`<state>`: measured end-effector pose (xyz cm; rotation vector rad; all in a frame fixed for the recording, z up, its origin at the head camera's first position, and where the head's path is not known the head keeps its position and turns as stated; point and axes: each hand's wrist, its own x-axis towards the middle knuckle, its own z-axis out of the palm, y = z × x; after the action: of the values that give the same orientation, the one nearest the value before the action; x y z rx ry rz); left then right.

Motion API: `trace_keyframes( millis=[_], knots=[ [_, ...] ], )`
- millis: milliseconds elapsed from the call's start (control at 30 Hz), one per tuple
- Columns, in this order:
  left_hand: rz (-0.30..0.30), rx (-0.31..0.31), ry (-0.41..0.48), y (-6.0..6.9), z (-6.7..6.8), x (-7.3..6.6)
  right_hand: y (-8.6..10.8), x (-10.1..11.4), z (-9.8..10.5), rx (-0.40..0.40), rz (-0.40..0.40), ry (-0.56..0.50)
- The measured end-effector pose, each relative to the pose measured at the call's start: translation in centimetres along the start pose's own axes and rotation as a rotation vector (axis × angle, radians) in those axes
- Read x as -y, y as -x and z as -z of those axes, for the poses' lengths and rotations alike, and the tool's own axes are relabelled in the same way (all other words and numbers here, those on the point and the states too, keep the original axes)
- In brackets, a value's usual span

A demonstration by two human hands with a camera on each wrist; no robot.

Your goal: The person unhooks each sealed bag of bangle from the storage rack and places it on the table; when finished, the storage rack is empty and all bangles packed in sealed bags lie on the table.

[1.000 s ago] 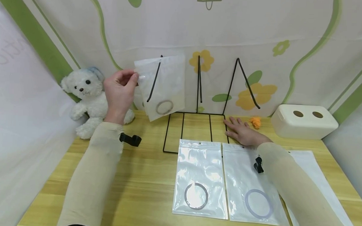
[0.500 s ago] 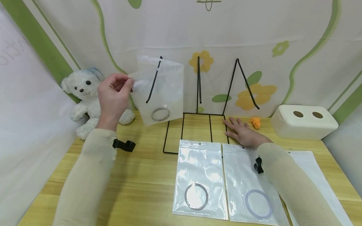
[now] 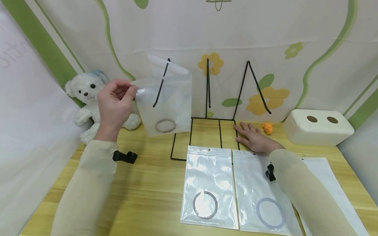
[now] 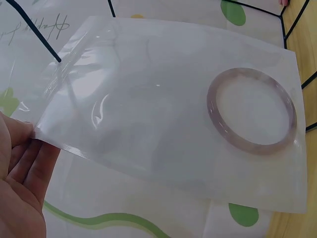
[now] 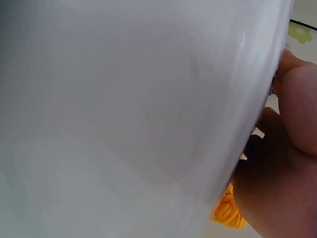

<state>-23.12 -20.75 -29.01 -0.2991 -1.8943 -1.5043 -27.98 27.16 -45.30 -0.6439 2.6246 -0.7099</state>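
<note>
My left hand (image 3: 115,103) pinches the upper left corner of a clear zip bag (image 4: 148,104) with a pinkish bangle (image 4: 251,111) inside. In the head view the left hook (image 3: 160,89) of a black wire rack crosses the bag's top and seems to pass through its hole. Behind it another bag's top edge (image 3: 175,68) shows on the same hook. My right hand (image 3: 257,140) rests with fingers spread at the rack's right base edge. Two bags lie below it: one with a brownish bangle (image 3: 205,204), one with a lilac bangle (image 3: 270,213).
A middle hook (image 3: 208,87) and a right hook (image 3: 259,87) rise from the rack. A white plush bear (image 3: 89,93) sits left. An orange yarn bundle (image 3: 266,128) and a white box (image 3: 318,127) stand right. Another white bag (image 3: 330,192) lies partly under my right sleeve.
My left hand has moved down, left and nearer, drawing the bag along the hook toward its tip. The rear bag's top has come into view separately. My right hand has stayed in place.
</note>
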Motion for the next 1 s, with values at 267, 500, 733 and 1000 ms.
trace_keyframes(
  millis=[267,500,733,1000],
  knots=[
    [-0.036,0.021,0.037,0.8,0.7,-0.2,0.0,0.5,0.1,0.008,-0.007,0.004],
    [-0.053,0.027,0.026,1.6,1.1,-0.6,-0.3,0.4,0.0,0.018,-0.042,0.052],
    [-0.082,0.043,0.077,2.1,1.5,-0.8,-0.1,0.9,0.1,0.021,-0.037,0.068],
    [-0.087,0.049,0.099,2.8,1.8,-1.6,-0.1,0.8,0.0,0.023,-0.034,0.068]
  ],
)
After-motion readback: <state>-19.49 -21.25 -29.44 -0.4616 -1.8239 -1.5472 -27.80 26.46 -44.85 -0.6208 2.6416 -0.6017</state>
